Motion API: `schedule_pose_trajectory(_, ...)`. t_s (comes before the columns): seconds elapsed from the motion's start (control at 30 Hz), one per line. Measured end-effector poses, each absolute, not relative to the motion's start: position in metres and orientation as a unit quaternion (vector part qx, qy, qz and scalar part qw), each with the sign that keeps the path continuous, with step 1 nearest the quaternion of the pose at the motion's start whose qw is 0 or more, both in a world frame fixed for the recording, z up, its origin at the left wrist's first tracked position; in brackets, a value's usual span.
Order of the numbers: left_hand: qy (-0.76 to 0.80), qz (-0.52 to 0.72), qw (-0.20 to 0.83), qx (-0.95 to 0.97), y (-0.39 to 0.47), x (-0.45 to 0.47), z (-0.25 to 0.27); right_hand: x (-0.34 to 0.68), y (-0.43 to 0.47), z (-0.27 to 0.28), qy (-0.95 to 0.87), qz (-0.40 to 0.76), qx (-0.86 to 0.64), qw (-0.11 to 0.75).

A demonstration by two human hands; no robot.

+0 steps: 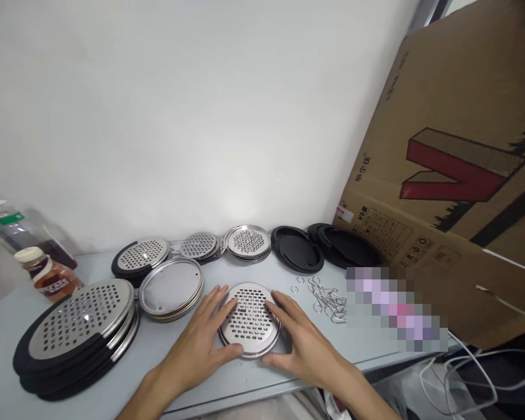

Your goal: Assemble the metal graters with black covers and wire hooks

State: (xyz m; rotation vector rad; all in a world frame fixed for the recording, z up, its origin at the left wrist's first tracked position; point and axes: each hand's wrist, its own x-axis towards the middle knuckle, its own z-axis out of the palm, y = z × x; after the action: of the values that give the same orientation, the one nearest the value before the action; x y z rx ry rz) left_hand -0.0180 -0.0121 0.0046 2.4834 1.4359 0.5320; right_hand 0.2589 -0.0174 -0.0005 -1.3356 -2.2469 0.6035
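In front of me on the table lies a round metal grater plate [250, 318] with rows of slots, resting within a raised metal rim. From the left, my left hand [201, 338] grips its edge, fingertips on the top and thumb at the near rim. My right hand [300, 335] holds the opposite side in the same way, fingers curved over the edge. To the left of my left hand sits a stack of plain round metal discs [171, 286]. Thin metal rings and clips [330, 300] lie scattered to the right, beyond my right hand.
Black-rimmed graters [81, 321] are stacked at left, with another [144, 256] behind. Small perforated discs [199, 245], rimmed grater plates [247, 242] and black round frames [298, 249] line the wall. Bottles [48, 274] stand far left; a large cardboard box [459, 233] leans at right.
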Motion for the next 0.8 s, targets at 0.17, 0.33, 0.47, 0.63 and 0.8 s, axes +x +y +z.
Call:
schedule_pose_trajectory(0.17, 0.485, 0.139, 0.105, 0.857, -0.0086, -0.0158, 0.0011, 0.2565, -0.013, -0.0037, -0.815, 0.233, -0.489, 0.204)
schedule_pose_trajectory(0.33, 0.48, 0.148, 0.086, 0.861, -0.0082, -0.0162, 0.0025, 0.2555, -0.0116, -0.0024, -0.82, 0.233, -0.479, 0.21)
schedule_pose_trajectory(0.47, 0.476, 0.148, 0.077, 0.863, -0.0082, -0.0169, 0.0015, 0.2548, -0.0112, -0.0042, -0.823, 0.228, -0.474, 0.215)
schedule_pose_trajectory(0.63, 0.474, 0.143, 0.076, 0.866, -0.0082, -0.0172, 0.0014, 0.2544, -0.0106, -0.0031, -0.825, 0.222, -0.468, 0.226)
schedule_pose_trajectory(0.8, 0.472, 0.145, 0.077, 0.866, -0.0084, -0.0169, 0.0034, 0.2545, -0.0096, -0.0032, -0.824, 0.219, -0.465, 0.24)
